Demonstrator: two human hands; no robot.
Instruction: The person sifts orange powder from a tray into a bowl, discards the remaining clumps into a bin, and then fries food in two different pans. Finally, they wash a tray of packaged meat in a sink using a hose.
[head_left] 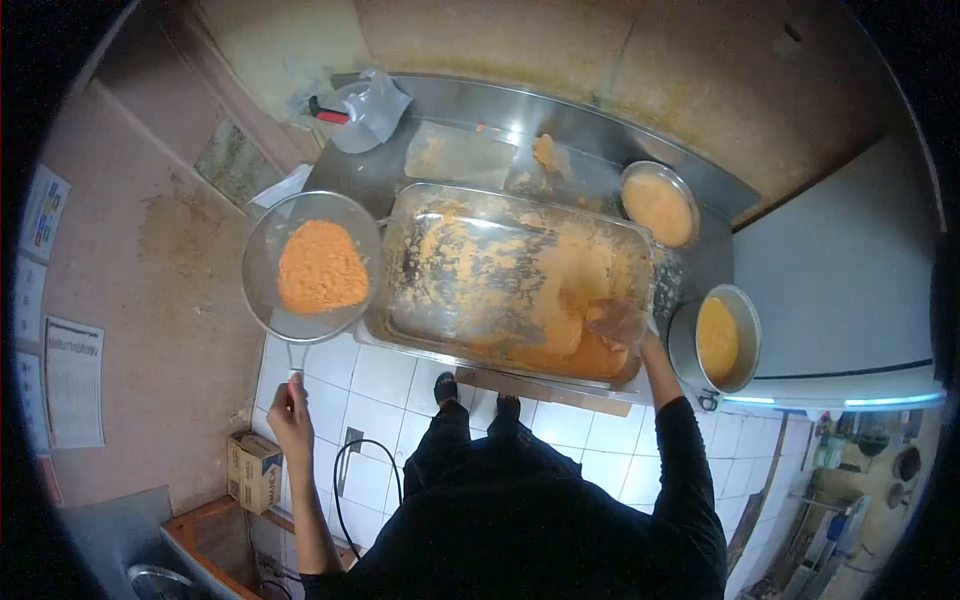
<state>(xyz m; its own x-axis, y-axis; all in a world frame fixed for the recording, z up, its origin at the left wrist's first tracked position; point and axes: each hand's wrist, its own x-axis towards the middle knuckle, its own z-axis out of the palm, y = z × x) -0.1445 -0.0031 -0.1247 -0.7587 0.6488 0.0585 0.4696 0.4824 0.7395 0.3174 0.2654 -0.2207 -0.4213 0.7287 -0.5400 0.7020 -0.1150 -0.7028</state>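
Note:
My left hand [290, 410] is closed round the handle of a large round mesh strainer [262, 265], held out to the left of the pan. In the strainer sits a heap of moist orange, crumbly paste [322, 268]. My right hand [652, 348] reaches over the right end of a big rectangular pan [425, 195], smeared inside with orange residue. It grips a see-through scoop-like tool [612, 322], which rests low in the orange mix [575, 355] pooled at the pan's near right corner. The fingers of that hand are partly hidden.
Behind and right of the pan stand a metal bowl of pale orange liquid [660, 205] and a deep pot of yellow-orange liquid [718, 340]. A clear container with a plastic bag [375, 110] stands at the back left. A cardboard box [253, 472] sits low at left.

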